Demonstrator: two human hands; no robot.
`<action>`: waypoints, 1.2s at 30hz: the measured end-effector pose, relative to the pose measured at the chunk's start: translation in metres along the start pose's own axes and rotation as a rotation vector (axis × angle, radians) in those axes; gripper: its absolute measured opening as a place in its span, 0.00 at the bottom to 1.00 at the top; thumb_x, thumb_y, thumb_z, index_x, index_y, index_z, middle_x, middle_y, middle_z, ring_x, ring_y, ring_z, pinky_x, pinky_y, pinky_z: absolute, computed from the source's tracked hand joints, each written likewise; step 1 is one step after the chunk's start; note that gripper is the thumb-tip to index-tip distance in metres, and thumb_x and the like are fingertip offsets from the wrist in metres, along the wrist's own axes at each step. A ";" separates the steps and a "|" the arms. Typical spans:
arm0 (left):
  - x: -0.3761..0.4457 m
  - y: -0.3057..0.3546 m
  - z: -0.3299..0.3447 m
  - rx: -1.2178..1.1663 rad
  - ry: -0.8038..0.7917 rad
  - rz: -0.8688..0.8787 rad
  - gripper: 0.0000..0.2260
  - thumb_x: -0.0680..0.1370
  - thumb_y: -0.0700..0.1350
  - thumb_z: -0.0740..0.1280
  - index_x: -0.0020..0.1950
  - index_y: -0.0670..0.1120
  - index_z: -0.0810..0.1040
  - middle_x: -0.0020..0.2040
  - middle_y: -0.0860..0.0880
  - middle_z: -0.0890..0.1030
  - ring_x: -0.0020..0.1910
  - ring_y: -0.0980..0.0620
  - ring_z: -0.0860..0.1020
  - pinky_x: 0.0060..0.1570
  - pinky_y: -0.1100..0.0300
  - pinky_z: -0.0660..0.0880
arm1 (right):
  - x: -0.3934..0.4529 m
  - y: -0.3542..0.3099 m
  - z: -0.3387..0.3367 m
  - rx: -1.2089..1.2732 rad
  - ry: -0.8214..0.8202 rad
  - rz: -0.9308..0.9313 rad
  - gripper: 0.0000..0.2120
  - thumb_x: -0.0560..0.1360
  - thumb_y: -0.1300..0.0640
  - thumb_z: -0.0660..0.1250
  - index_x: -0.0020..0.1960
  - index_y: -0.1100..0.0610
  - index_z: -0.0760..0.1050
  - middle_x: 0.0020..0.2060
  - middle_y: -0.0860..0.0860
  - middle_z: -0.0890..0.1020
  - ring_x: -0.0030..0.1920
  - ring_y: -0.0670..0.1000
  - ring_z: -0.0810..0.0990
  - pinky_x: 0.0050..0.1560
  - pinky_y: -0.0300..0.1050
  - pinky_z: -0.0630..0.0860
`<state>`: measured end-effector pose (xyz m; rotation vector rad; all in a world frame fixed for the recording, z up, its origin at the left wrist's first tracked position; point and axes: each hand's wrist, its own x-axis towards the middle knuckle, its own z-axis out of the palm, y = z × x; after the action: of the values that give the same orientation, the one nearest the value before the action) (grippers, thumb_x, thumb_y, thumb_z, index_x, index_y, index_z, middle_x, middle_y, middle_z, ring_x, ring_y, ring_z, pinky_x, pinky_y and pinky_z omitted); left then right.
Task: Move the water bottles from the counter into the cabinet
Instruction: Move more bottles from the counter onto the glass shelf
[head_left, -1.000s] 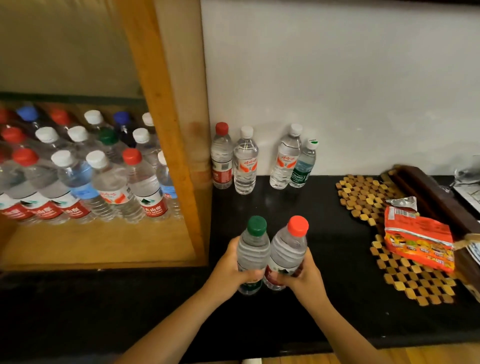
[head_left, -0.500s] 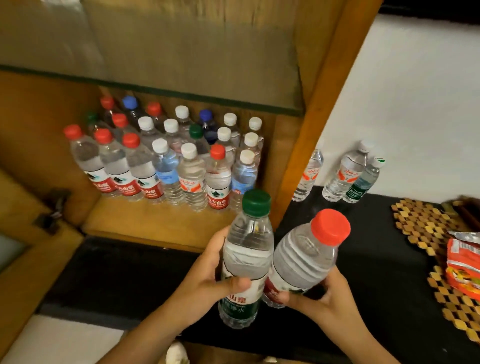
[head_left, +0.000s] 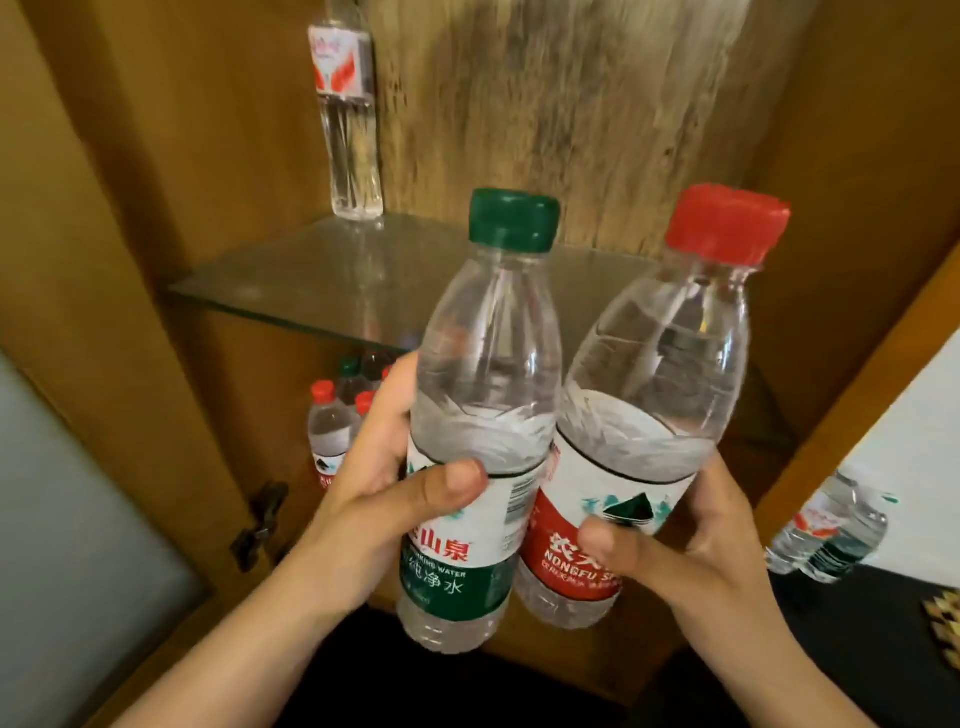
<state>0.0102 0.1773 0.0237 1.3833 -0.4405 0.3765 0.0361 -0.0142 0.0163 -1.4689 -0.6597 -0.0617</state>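
Left hand (head_left: 384, 499) is gripping the green-capped bottle (head_left: 478, 415); right hand (head_left: 691, 540) is gripping the red-capped bottle (head_left: 649, 405) (sides touching), both raised before the glass shelf (head_left: 291, 280). One bottle (head_left: 348, 119) is standing far left there.

The green-capped bottle (head_left: 480, 415) is clear, its label white above and dark green below with red characters. The red-capped bottle (head_left: 649, 415) has a white and red label bearing a dark mountain mark. The tall bottle (head_left: 347, 119) wears a red-and-white label. The cabinet (head_left: 156, 208) is honey-brown wood; its glass shelf (head_left: 311, 280) is grey-green. The surface (head_left: 857, 597) is black.
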 end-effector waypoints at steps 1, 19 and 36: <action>0.009 0.008 -0.004 -0.020 -0.005 0.024 0.27 0.66 0.58 0.73 0.63 0.57 0.73 0.60 0.52 0.79 0.60 0.51 0.77 0.52 0.62 0.75 | 0.009 -0.006 0.005 0.015 -0.012 -0.009 0.28 0.54 0.44 0.78 0.52 0.33 0.75 0.51 0.37 0.82 0.52 0.39 0.80 0.43 0.29 0.76; 0.202 0.066 -0.065 0.104 0.114 0.213 0.23 0.70 0.45 0.72 0.63 0.48 0.69 0.53 0.52 0.82 0.49 0.55 0.82 0.43 0.65 0.78 | 0.222 -0.061 0.037 -0.099 0.222 -0.131 0.25 0.61 0.59 0.77 0.56 0.52 0.73 0.45 0.43 0.83 0.44 0.41 0.83 0.41 0.35 0.79; 0.263 -0.009 -0.120 0.255 0.148 -0.043 0.28 0.74 0.44 0.69 0.70 0.50 0.60 0.50 0.59 0.76 0.45 0.64 0.77 0.35 0.74 0.75 | 0.301 0.012 0.039 -0.189 0.198 0.212 0.26 0.64 0.62 0.76 0.57 0.53 0.69 0.43 0.43 0.78 0.44 0.45 0.78 0.43 0.44 0.76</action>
<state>0.2505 0.2945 0.1337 1.5965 -0.2459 0.5096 0.2744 0.1289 0.1379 -1.6819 -0.3416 -0.1058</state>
